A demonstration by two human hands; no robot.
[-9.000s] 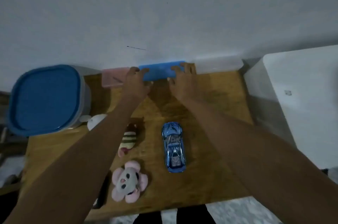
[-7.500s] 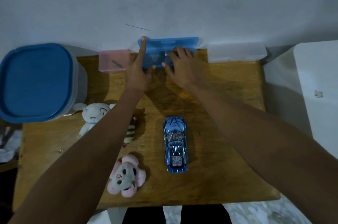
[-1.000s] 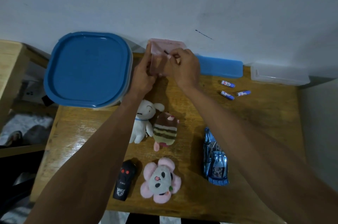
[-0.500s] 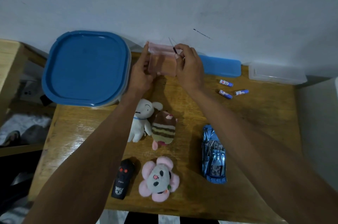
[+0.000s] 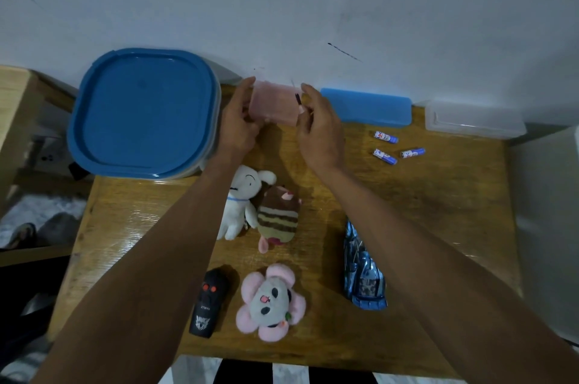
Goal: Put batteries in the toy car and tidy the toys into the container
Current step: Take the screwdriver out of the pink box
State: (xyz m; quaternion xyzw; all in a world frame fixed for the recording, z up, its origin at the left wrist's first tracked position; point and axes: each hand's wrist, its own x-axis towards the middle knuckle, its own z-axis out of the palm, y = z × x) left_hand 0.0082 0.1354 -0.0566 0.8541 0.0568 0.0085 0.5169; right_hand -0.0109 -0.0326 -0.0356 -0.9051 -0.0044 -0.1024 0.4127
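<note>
I judge task early — both my hands, left (image 5: 239, 123) and right (image 5: 316, 129), grip pink box (image 5: 274, 106) by wall. Batteries (image 5: 394, 148) loose on table (image 5: 438, 211); car (image 5: 363, 277) unloaded, plushes (image 5: 269, 299) out, container (image 5: 141, 114) lidded.

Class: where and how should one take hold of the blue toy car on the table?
Grip the blue toy car across its narrow body, fingers on the two long sides, coming down from above. It lies flat on the wooden table, long and slim, with bare wood on its right; the right forearm crosses its left.
</note>
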